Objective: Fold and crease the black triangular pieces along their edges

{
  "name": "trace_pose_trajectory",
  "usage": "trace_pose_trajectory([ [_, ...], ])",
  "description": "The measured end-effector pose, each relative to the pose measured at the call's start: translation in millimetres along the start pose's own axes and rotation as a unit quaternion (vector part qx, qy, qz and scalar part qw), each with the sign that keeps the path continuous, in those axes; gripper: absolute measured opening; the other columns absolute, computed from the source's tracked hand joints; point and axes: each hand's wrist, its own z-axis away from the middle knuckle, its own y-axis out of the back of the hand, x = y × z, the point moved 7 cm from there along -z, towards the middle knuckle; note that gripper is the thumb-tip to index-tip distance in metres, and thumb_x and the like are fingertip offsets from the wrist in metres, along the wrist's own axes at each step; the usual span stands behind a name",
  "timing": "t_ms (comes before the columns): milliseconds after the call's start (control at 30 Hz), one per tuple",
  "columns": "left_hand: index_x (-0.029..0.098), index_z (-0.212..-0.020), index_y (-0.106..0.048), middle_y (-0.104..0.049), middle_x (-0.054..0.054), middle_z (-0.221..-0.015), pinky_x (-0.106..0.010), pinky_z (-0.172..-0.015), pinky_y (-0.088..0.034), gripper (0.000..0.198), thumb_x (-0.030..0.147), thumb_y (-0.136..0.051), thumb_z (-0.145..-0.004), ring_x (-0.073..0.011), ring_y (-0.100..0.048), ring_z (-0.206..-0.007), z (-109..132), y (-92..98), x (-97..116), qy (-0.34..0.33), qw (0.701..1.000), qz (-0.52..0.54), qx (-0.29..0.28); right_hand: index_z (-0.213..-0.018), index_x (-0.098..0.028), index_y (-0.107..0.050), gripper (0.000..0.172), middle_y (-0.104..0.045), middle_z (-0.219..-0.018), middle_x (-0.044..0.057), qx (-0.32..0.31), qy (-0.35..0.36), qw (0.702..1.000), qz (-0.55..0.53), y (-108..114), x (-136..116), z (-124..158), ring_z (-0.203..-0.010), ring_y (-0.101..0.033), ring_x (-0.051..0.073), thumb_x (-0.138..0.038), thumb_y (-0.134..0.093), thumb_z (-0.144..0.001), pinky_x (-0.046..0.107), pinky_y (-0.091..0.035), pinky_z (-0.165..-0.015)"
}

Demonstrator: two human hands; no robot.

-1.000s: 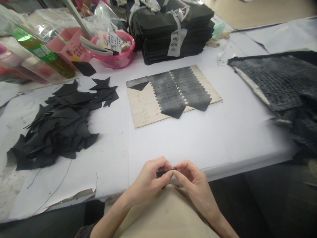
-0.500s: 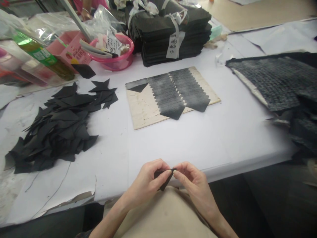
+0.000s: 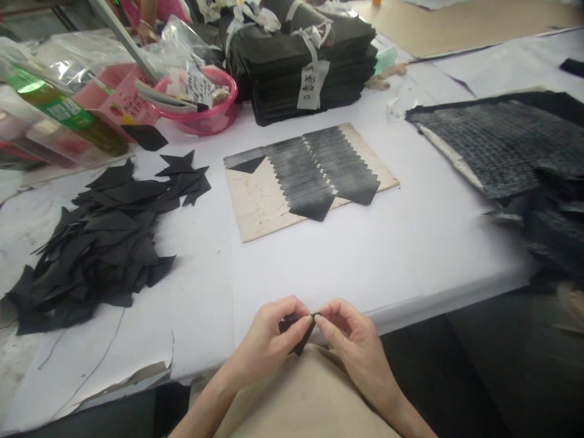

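Close to my lap, at the table's front edge, a small pointed black fabric piece (image 3: 303, 342) is pinched between both hands. My left hand (image 3: 276, 331) is closed on its left part, thumb on top. At its upper corner, my right hand (image 3: 349, 334) pinches with thumb and fingertips, close beside the left thumb. The hands partly cover the piece. Beyond them lies a pale board (image 3: 260, 213) bearing overlapping rows of similar dark pointed pieces (image 3: 298, 176). To the left is a loose heap of black pieces (image 3: 104, 237).
A tied stack of black fabric (image 3: 278, 67) stands at the back, beside a pink basin (image 3: 212, 115). A green-labelled bottle (image 3: 68, 109) leans at the far left. Dark woven fabric (image 3: 497, 146) lies at the right. Another person's hand (image 3: 146, 30) shows at the top left.
The view has shifted slightly, so things on the table appear a little further left. Both hands keep their pinch on the black piece with barely any movement.
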Motion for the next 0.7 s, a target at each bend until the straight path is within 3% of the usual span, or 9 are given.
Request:
trace_pose_trajectory([
  [233,0.014,-0.079,-0.061,-0.058,0.000,-0.073,-0.020,-0.060,-0.037,0.022,0.029,-0.053,-0.094,-0.0116,-0.048,-0.069,-1,-1.2,-1,0.000,1.000,0.003,0.010,-0.081,-0.019,-0.059,0.020,-0.063,-0.077,-0.001,0.029,-0.008,0.998,0.057,1,1,1,-0.074,-0.058,0.015,-0.038,-0.060,-0.089,0.024,-0.045,-0.071],
  [467,0.014,-0.081,-0.062,-0.059,-0.001,-0.074,-0.021,-0.062,-0.038,0.025,0.032,-0.053,-0.095,-0.0119,-0.049,-0.068,-3,-0.3,2,0.000,1.000,0.011,0.012,-0.085,-0.019,-0.059,0.028,-0.060,-0.079,-0.001,0.003,-0.031,0.999,-0.019,-2,11,-4,-0.074,-0.056,0.015,-0.046,-0.062,-0.088,0.025,-0.045,-0.070],
  [700,0.014,-0.080,-0.065,-0.059,0.000,-0.071,-0.021,-0.059,-0.036,0.029,0.037,-0.053,-0.094,-0.0123,-0.047,-0.065,-1,7.9,-18,0.039,0.999,-0.027,0.010,-0.081,-0.019,-0.057,0.029,-0.056,-0.074,-0.002,0.039,-0.040,0.998,-0.027,8,17,-7,-0.072,-0.051,0.014,-0.047,-0.059,-0.090,0.025,-0.041,-0.069],
])
